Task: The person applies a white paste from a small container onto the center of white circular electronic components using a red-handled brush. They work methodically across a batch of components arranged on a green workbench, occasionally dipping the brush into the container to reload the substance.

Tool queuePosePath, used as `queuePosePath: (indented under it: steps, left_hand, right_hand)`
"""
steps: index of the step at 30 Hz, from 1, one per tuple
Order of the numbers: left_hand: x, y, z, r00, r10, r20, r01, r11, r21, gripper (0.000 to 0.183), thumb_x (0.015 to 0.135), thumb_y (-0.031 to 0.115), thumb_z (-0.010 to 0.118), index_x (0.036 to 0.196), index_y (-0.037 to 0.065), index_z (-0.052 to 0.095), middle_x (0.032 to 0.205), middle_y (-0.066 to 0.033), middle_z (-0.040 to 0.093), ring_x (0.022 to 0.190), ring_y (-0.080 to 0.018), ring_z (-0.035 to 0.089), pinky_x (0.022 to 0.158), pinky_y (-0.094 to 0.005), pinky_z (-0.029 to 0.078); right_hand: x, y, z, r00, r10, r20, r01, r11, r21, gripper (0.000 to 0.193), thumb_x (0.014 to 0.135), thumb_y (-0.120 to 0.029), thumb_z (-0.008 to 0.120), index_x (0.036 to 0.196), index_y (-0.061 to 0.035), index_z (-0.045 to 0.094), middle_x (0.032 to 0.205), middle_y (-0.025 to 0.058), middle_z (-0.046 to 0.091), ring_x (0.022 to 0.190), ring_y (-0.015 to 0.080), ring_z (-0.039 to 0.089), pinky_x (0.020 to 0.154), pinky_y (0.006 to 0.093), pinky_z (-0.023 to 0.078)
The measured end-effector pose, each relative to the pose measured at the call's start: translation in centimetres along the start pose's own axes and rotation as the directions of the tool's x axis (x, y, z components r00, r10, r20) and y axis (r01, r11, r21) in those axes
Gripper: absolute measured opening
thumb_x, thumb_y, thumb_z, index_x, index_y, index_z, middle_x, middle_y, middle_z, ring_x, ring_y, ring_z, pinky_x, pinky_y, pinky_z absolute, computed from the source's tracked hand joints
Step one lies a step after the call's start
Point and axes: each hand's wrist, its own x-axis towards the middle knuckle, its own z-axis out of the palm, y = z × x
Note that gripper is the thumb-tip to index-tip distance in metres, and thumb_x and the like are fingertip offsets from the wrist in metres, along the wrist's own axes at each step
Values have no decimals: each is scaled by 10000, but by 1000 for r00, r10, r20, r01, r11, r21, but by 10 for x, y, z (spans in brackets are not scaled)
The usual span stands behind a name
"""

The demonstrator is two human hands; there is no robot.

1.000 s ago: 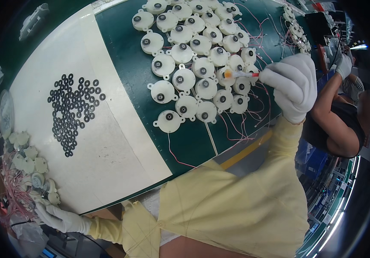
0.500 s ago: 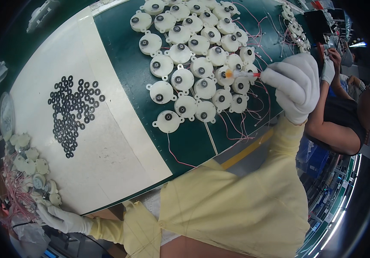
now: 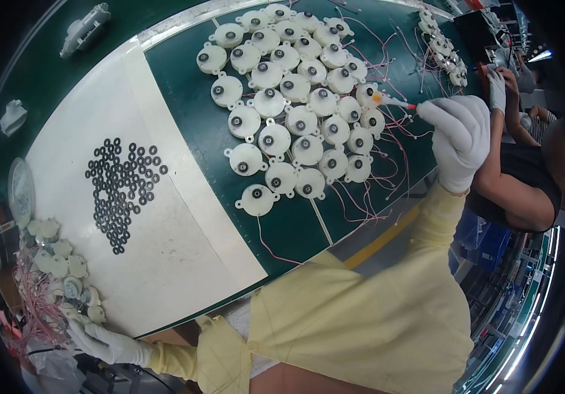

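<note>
My right hand (image 3: 458,134), in a white glove, is closed around a thin brush-like stick (image 3: 397,102) with a red part and an orange tip. The tip is over a round white geared motor (image 3: 366,96) at the right side of a large group; whether it touches cannot be made out. Many such motors (image 3: 274,139) lie on the green mat, each showing a small dark gear, with pink wires trailing. At the lower left, my gloved left hand (image 3: 108,343) rests with fingers stretched out beside a heap of similar motors (image 3: 59,262), holding nothing visible.
Many small black rings (image 3: 121,194) lie on the white board (image 3: 164,262). A clear round lid-like dish (image 3: 21,192) stands at its left edge. More motors (image 3: 441,49) lie at the far right. A co-worker's gloved hand (image 3: 496,90) and arm are close beyond my right hand.
The orange tip has moved from one motor to another, farther and to the right. My view has shifted slightly. The left hand stays by the heap.
</note>
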Motion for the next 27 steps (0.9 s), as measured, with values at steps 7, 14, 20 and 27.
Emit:
queuePosePath:
  steps: [7, 14, 20, 27]
  left_hand:
    - [1, -3, 1, 999, 54, -4, -54, 999, -3, 290, 991, 62, 497, 1232, -75, 585, 1248, -174, 611, 1132, -306, 566, 991, -395, 425]
    - [-1, -13, 1, 999, 41, 31, -40, 999, -31, 303, 1001, 58, 468, 1246, -96, 561, 1247, -209, 589, 1135, -315, 557, 979, -390, 441]
    - [1, -6, 0, 999, 12, 42, -12, 1000, -20, 307, 1002, 62, 464, 1247, -96, 560, 1248, -210, 591, 1137, -311, 557, 975, -387, 443]
    - [-2, -7, -2, 999, 39, 12, -39, 999, 16, 306, 998, 74, 481, 1244, -82, 574, 1257, -192, 599, 1134, -303, 563, 987, -387, 434]
  right_hand:
    - [-11, 7, 15, 998, 31, -51, -33, 999, -36, 380, 594, 41, 620, 914, -141, 715, 843, 3, 629, 765, 222, 580, 715, 356, 435]
    - [-15, 7, 23, 998, 25, -59, -27, 999, -27, 403, 595, 29, 637, 935, -173, 711, 839, -7, 624, 767, 215, 571, 705, 355, 428]
    - [-20, 9, 24, 998, 39, -56, -40, 999, -14, 391, 594, 24, 635, 921, -176, 710, 838, -15, 626, 755, 211, 565, 692, 356, 422]
    - [-19, 7, 17, 996, 52, -72, -55, 997, -45, 395, 590, 31, 628, 917, -175, 709, 831, -11, 619, 759, 211, 565, 687, 355, 420]
